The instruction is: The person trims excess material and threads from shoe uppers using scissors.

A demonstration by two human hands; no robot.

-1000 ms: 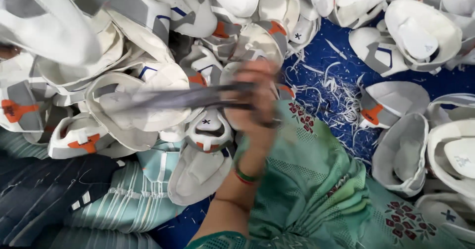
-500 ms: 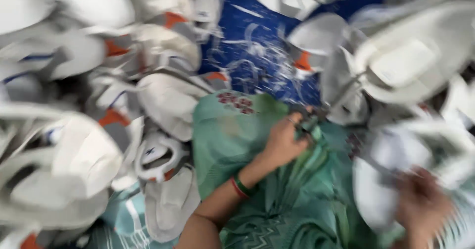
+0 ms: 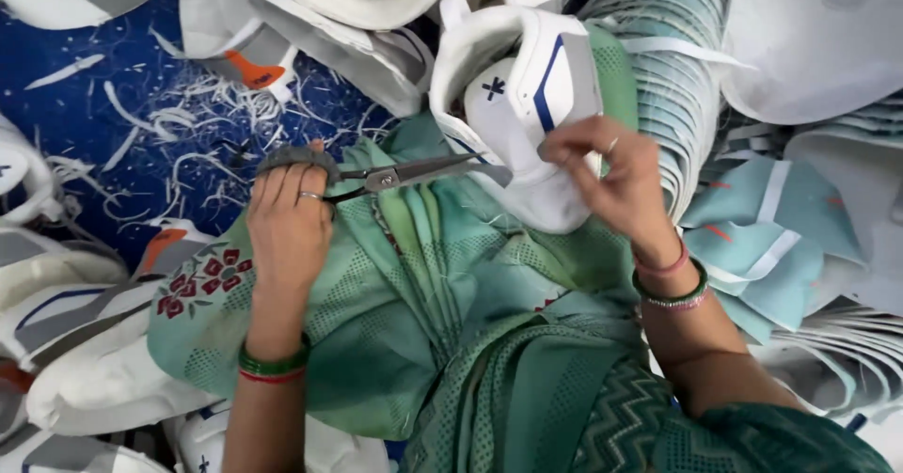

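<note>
Left hand (image 3: 287, 224) grips scissors (image 3: 404, 174), fingers closed through the handles, blades nearly shut. Right hand (image 3: 607, 177) pinches the white shoe upper (image 3: 517, 106) over the lap; it likely handles light and floppy, best held at its edge.

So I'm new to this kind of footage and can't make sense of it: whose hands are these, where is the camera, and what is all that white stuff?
The camera sits on the person's head and looks down at their lap, so both hands are the person's own. The left hand grips a pair of scissors, blades pointing right. The right hand holds a white shoe upper with a blue stripe, close to the blade tips. Under them lies green patterned cloth, covering the lap. More white shoe uppers are piled around, a stack of pale teal pieces lies on the right, and white thread trimmings are scattered on a blue surface.
</note>
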